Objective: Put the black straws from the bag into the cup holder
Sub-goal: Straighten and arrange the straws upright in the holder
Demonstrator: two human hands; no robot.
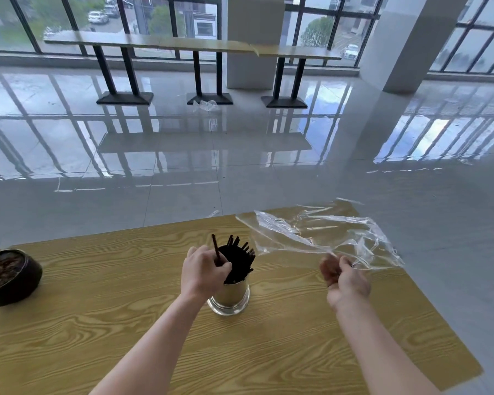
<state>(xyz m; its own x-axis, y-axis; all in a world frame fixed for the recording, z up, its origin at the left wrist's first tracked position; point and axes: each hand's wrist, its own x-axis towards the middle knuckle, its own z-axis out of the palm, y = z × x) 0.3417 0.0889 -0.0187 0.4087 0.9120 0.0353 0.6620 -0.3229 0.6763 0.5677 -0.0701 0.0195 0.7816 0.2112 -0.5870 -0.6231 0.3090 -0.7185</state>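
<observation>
A shiny metal cup holder point(231, 297) stands upright on the wooden table point(103, 309), filled with a bunch of black straws point(239, 262) that lean to the right. My left hand point(204, 270) is at the cup's left rim and pinches one black straw that sticks up above the others. My right hand point(344, 277) is to the right of the cup with fingers curled, gripping a corner of the clear plastic bag point(325, 235). The bag spreads out crumpled above the table's far right corner and looks empty.
A dark round bowl point(10, 277) sits at the table's left edge. The table's far edge and right edge drop off to a glossy tiled floor. A long bar table point(194, 45) and a loose plastic bag point(207, 105) are far off by the windows.
</observation>
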